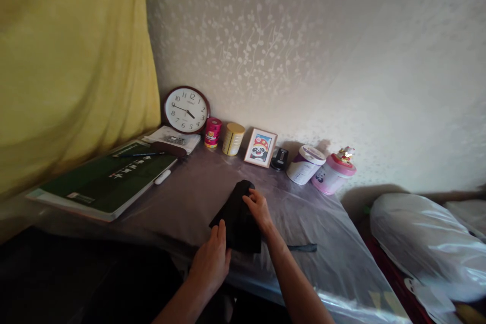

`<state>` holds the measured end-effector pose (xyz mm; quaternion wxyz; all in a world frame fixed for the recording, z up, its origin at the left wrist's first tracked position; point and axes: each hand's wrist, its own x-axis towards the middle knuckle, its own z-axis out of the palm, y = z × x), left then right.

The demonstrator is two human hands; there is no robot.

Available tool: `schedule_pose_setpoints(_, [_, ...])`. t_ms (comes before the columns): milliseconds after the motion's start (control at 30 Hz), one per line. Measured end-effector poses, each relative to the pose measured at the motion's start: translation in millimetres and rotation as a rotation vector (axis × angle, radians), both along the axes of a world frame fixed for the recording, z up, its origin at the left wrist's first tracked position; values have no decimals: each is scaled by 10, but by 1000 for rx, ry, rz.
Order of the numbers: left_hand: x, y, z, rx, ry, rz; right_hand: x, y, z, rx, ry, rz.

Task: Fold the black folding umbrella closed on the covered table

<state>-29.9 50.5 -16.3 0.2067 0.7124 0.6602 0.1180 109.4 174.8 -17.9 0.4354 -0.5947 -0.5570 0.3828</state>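
A black folded piece of cloth [241,223] lies on the table near its front edge; its exact kind does not show. At its lower left corner, my left hand [211,258] has its fingers closed together on the edge, thumb towards the cloth. My right hand [260,211] grips the upper right edge, thumb and fingers bent over it. A thin dark strip [304,248] rests on the table to the right of my right forearm; whether it joins the cloth cannot be seen.
A plastic-covered table [182,202] carries a green book [125,177] with a pen [138,154]. Along the wall stand a clock [187,110], a pink can [213,132], a yellow tin [233,138], a framed panda picture [260,148] and tubs [305,164]. Plastic-wrapped bundle [421,238] at right.
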Motion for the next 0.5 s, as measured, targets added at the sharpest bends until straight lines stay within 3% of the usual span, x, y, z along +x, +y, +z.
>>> schedule_pose_setpoints(167, [-7,1,9,-1,5,4,-27,-97,62,-1,74,231])
schedule_pose_setpoints(300, [-3,-22,4,15,24,41,-24,-229,74,133,-13,356])
schedule_pose_setpoints(500, [3,-26,-102,116,-3,39,-83,-408,26,402,-241,433])
